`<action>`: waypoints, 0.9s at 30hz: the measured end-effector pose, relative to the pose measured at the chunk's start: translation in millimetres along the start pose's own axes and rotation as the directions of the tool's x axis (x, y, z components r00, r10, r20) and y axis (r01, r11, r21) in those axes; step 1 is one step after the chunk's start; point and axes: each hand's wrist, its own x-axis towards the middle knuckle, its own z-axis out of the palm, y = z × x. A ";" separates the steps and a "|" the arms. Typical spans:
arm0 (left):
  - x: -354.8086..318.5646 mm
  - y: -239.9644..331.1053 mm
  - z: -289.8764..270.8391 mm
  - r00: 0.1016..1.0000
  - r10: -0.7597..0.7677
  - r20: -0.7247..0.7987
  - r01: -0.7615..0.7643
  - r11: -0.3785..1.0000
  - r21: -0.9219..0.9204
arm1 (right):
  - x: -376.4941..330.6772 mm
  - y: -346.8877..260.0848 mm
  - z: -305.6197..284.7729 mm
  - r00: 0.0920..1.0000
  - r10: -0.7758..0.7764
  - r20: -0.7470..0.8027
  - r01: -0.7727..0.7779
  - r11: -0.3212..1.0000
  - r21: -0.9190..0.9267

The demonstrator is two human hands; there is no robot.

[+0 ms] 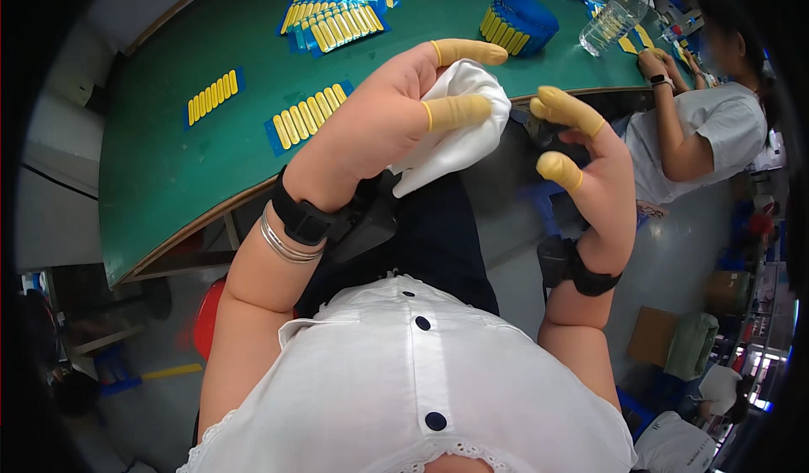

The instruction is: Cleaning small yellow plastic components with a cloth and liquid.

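L hand (375,115) grips a bunched white cloth (455,148) b/w thumb & fingers; cloth is up off the counter (143,199), by its near edge, w/ a loose corner hanging down. R hand (600,165) is empty, fingers curled but apart, just to the R of the cloth, not touching it. Yellow finger cots (560,171) on both. On the green counter: two separate blue cards w/ yellow strips, the smaller (214,98) far L, the other (309,119) by the L wrist; a pile of same (345,26) behind, plus a blue-yellow roll (527,24) & clear bottle (618,20) to the R. Co-worker (704,148) sits far R.
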 end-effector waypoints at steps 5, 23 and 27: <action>-5.2 0.8 -0.9 0.987 -0.014 0.158 0.002 0.997 0.074 | 14.7 17.2 30.6 0.992 -0.105 0.074 0.081 0.958 0.274; -9.2 -4.3 -18.1 0.983 -0.178 -0.047 0.182 0.977 0.110 | 16.1 13.7 21.7 0.989 0.046 0.138 -0.123 0.772 0.623; -12.0 -8.7 -14.4 0.973 -0.208 -0.097 0.211 0.977 0.020 | 14.2 11.3 16.5 0.997 0.020 0.072 -0.061 0.774 0.630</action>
